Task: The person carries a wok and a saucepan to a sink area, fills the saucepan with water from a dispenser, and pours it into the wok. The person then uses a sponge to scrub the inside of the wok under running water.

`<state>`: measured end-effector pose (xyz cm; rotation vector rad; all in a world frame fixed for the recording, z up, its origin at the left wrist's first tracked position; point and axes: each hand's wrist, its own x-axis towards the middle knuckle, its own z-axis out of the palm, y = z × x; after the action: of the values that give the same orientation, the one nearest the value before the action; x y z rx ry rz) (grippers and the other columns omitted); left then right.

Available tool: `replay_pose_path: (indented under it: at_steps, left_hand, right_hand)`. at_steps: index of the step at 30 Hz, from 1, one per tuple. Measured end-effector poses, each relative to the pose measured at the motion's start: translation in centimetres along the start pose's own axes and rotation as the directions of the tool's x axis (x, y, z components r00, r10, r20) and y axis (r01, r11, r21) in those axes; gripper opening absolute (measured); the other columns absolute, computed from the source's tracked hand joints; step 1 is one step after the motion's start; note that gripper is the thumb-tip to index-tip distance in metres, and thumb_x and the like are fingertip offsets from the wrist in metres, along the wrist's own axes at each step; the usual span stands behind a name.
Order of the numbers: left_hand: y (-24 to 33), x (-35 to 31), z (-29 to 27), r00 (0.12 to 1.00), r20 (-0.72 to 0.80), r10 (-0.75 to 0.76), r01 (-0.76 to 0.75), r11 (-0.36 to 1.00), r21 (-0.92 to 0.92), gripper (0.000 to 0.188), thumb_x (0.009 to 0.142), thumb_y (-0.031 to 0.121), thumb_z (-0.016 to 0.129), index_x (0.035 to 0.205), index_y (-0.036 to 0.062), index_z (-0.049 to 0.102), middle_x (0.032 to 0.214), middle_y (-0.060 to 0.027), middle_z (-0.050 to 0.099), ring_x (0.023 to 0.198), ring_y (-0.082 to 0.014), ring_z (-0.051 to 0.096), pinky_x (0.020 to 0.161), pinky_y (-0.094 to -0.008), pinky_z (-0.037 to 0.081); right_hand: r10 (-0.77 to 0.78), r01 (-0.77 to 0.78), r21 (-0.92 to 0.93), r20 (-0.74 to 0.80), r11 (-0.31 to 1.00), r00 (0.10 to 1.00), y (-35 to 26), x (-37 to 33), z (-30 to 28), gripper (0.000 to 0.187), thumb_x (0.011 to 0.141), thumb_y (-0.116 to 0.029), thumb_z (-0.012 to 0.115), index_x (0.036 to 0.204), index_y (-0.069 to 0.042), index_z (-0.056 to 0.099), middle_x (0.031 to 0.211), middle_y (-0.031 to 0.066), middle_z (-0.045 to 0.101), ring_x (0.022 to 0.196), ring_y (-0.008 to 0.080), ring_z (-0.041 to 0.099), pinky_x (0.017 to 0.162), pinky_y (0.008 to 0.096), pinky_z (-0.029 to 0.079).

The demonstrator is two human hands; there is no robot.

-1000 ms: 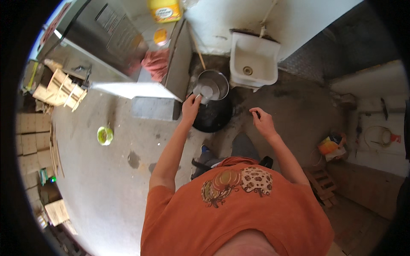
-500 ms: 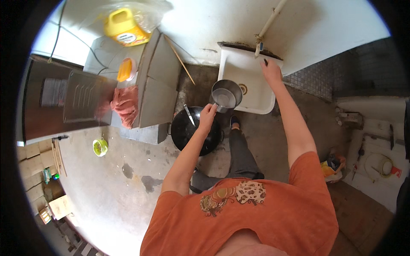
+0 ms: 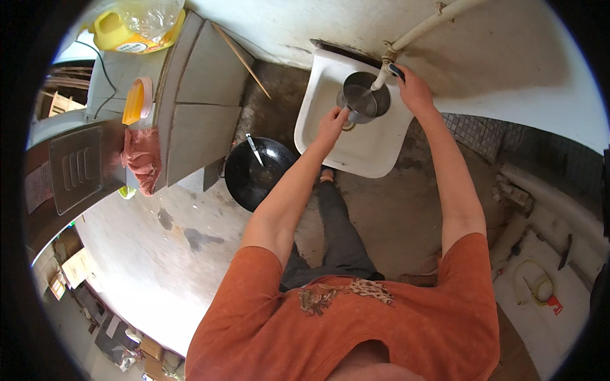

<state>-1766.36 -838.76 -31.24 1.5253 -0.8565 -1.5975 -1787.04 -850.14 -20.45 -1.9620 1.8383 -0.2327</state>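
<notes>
My left hand [image 3: 333, 125] grips the short handle of a grey metal saucepan [image 3: 363, 114], held above the white sink [image 3: 353, 159]. The pan's mouth is under the spout of a pale tap [image 3: 381, 77]. A thin pale streak, which looks like running water, runs from the spout into the pan. Up against the tap's side, my right hand [image 3: 414, 91] is closed at its dark lever [image 3: 397, 71]; the fingers partly hide it. To the left of the sink, a black wok [image 3: 244, 181] sits on the floor with a light-handled utensil [image 3: 254, 150] in it.
A tiled counter [image 3: 198, 120] stands at the left, bearing a pink cloth [image 3: 141, 159], an orange-yellow container [image 3: 135, 101] and a yellow jug [image 3: 124, 32]. A wooden stick [image 3: 243, 61] leans by the wall. A pipe [image 3: 438, 22] reaches the tap. Wet patches mark the concrete floor [image 3: 210, 279].
My left hand has moved the saucepan up and right, from the sink's left edge to under the spout. My right hand has come up to the tap lever. The view has shifted.
</notes>
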Motion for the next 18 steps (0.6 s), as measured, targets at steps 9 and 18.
replay_pose_path:
  at_steps: [9, 18]
  left_hand:
    - [-3.1, 1.8, 0.7, 0.998, -0.049, -0.025, 0.03, 0.995, 0.097, 0.032, 0.085, 0.033, 0.057, 0.077, 0.0028, 0.059, 0.068, -0.0038, 0.056, 0.065, -0.0126, 0.05, 0.06, -0.0296, 0.04]
    - [-3.4, 2.2, 1.0, 0.996, -0.033, -0.086, 0.088, 0.992, 0.095, 0.033, 0.088, 0.035, 0.057, 0.075, 0.0046, 0.056, 0.068, 0.0009, 0.05, 0.065, -0.0095, 0.044, 0.06, -0.0264, 0.037]
  right_hand:
    - [0.085, -0.077, -0.117, 0.062, 0.99, 0.994, -0.7, 0.1, -1.8, 0.031, 0.088, -0.022, 0.053, 0.116, -0.009, 0.054, 0.109, 0.0152, 0.061, 0.096, 0.0348, 0.059, 0.078, 0.0453, 0.048]
    - [0.178, -0.138, -0.281, 0.12, 0.95, 0.977, -3.3, -0.7, -1.7, 0.018, 0.084, -0.013, 0.05, 0.093, 0.001, 0.058, 0.093, 0.0229, 0.063, 0.087, 0.0395, 0.061, 0.074, 0.0484, 0.049]
